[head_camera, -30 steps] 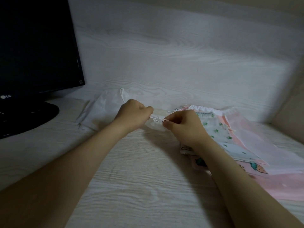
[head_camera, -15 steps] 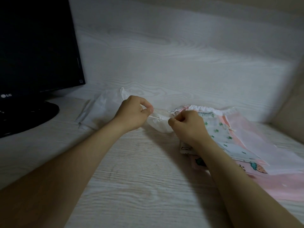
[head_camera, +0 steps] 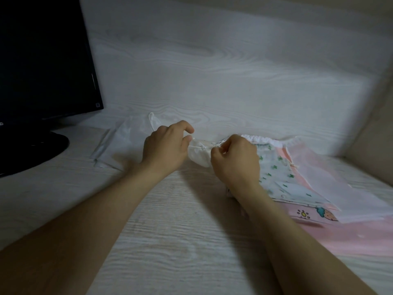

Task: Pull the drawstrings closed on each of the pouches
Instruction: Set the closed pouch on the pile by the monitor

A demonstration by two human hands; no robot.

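Two hands on one cord. Left hand (head_camera: 163,149) pinches the white drawstring (head_camera: 196,147) at its left end, thumb against curled fingers, forefinger raised above. Right hand (head_camera: 236,160) has its fingers curled tight at the cord's other end; the exact pinch is hidden behind the knuckles. The cord runs short and taut between the two hands. Small white pouch (head_camera: 200,158) sits bunched just under the cord, between the hands, low over the desk (head_camera: 170,231); cannot tell whether it touches. Right of the right hand: flat stack, green-print pouch (head_camera: 276,173) lying on pink pouch (head_camera: 314,213). Behind the left hand: clear plastic bag (head_camera: 125,143). Far left: black monitor (head_camera: 42,60).
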